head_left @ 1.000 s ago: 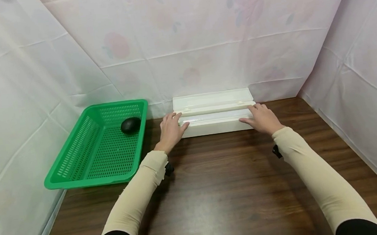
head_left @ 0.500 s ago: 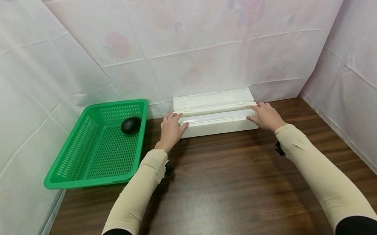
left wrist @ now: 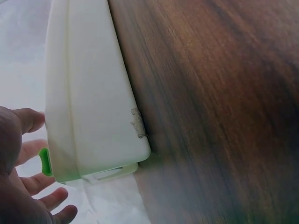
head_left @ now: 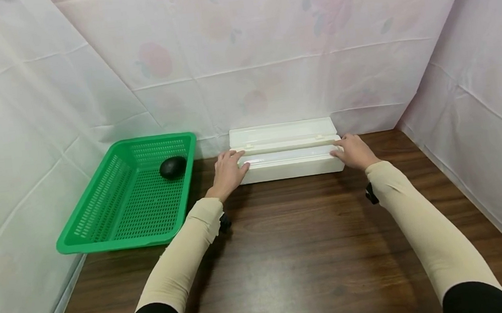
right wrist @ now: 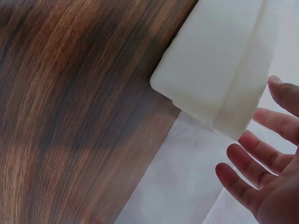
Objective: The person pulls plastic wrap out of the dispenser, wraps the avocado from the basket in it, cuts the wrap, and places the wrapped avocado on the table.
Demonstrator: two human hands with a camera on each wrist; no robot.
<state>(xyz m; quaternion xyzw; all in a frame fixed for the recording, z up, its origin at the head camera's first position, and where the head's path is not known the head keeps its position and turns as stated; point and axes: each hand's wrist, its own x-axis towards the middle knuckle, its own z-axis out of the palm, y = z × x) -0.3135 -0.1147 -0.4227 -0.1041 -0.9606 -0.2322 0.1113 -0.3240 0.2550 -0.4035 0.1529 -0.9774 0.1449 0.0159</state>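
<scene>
A long white plastic wrap dispenser rests on the table with its lid raised at the back and a clear, shiny strip along its top. At its left end is my left hand, thumb at the front top edge and fingers spread by the end. A small green tab shows there in the left wrist view. My right hand is at the opposite end, its thumb at the upper edge and the other fingers loosely extended beside the corner.
Left of the dispenser stands a green plastic basket with a glossy black egg-shaped object inside. Pale patterned cloth hangs behind and on both sides. The dark wooden table stretches in front.
My right hand has shifted right along the dispenser, from over its top to its right end, uncovering that corner. The left hand stays about where it was.
</scene>
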